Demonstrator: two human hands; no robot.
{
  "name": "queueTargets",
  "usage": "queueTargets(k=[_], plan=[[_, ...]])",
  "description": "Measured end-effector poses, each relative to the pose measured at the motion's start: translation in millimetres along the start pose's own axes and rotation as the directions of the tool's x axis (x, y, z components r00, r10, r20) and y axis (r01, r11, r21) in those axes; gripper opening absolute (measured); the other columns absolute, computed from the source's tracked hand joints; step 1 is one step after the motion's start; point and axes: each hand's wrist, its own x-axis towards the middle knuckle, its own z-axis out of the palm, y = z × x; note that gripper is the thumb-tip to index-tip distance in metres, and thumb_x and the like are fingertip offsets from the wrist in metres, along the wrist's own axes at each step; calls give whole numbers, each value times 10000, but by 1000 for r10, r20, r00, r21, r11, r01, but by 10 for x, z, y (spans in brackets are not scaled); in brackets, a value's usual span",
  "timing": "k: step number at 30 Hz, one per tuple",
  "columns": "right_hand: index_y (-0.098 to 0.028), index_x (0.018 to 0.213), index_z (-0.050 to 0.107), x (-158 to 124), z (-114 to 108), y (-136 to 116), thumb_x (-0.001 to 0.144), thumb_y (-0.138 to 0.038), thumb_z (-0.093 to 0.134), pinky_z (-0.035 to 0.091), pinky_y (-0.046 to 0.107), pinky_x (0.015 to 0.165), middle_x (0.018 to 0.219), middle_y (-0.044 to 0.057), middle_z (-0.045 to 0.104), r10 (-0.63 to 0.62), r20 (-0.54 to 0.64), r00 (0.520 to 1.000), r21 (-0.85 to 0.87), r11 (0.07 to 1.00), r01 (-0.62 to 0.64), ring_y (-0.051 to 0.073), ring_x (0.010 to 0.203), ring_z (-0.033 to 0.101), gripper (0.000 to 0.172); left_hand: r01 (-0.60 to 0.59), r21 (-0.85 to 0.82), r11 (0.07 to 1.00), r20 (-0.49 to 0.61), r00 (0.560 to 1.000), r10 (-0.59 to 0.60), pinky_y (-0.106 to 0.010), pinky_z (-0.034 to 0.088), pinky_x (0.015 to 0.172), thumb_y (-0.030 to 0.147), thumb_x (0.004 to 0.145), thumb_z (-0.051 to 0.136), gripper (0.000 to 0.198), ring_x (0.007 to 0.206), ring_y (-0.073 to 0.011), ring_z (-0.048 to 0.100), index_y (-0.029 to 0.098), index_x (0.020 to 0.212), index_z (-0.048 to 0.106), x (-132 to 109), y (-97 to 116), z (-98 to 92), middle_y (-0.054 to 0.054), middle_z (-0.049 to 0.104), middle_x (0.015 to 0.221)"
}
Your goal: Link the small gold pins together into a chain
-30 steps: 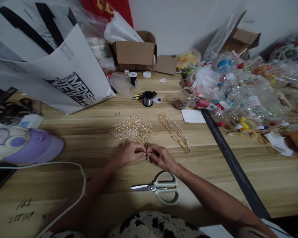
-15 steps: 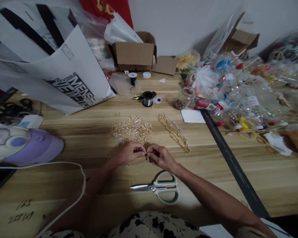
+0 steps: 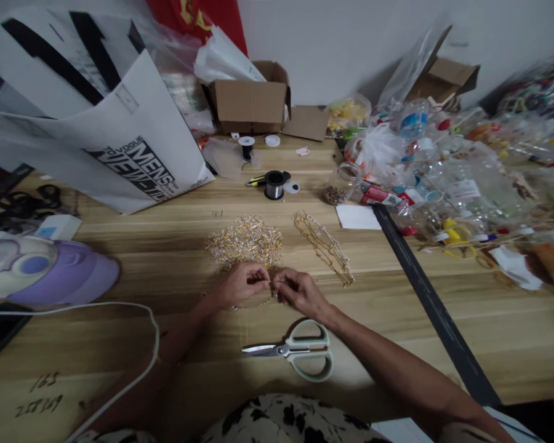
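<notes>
A thin beaded chain [image 3: 253, 306] hangs in a curve below my hands, its lower part close to the tabletop. My left hand [image 3: 244, 284] pinches one end of it between thumb and forefinger. Close beside, my right hand [image 3: 300, 292] is pinched on the chain's other end; the fingertips nearly meet, and the tiny parts between them are too small to make out. Just beyond the fingers lies a heap of gold and clear beads [image 3: 247, 240]. Several gold beaded chains [image 3: 325, 249] lie stretched out to its right. Scissors [image 3: 290, 349] with pale handles rest nearer me, blades pointing left.
Behind the heap stand a wire spool [image 3: 275, 184], a yellow cutter [image 3: 255, 180] and a jar of beads [image 3: 341, 184]. A white paper bag [image 3: 133, 135] and a purple device [image 3: 83, 271] with a white cable [image 3: 154, 332] occupy the left. Plastic bottles [image 3: 461, 172] crowd the right.
Both hands stay pinched in almost the same place; the fingertips shift only slightly. Nothing else on the table has moved.
</notes>
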Motion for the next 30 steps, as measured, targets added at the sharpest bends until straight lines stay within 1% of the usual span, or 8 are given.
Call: queueTargets(k=[5,11,19,30], plan=[[-163,784,526,-8,-5,11,888,-382,501,365,183,484,613,-26,499,-10,18,1000,-44,999,10,81,508,478,244,0,-8,1000,1,1000,0,-208,435,587,222,722,580,98,593,-102,533,123,721,576,-2,21,-2,4,575,641],[-159,781,543,-8,-17,-24,886,-336,502,343,191,513,630,-19,511,-37,45,998,-101,994,41,88,543,462,211,-11,6,1000,-23,1000,11,-213,427,592,230,724,585,109,606,-107,531,121,720,576,0,43,-8,-1,569,651],[-147,771,563,-4,-30,-63,872,-293,509,324,189,520,643,-13,522,-58,54,997,-146,987,66,88,562,440,185,-32,2,999,-47,998,32,-203,441,599,205,712,583,82,619,-103,544,123,714,580,2,21,7,-3,585,664],[-144,751,566,-5,-37,-84,862,-265,521,313,187,510,633,-14,522,-59,57,997,-188,980,69,85,553,429,170,-44,84,995,-52,997,48,-205,447,597,196,713,572,70,615,-107,554,131,722,594,4,9,25,-4,597,663]])
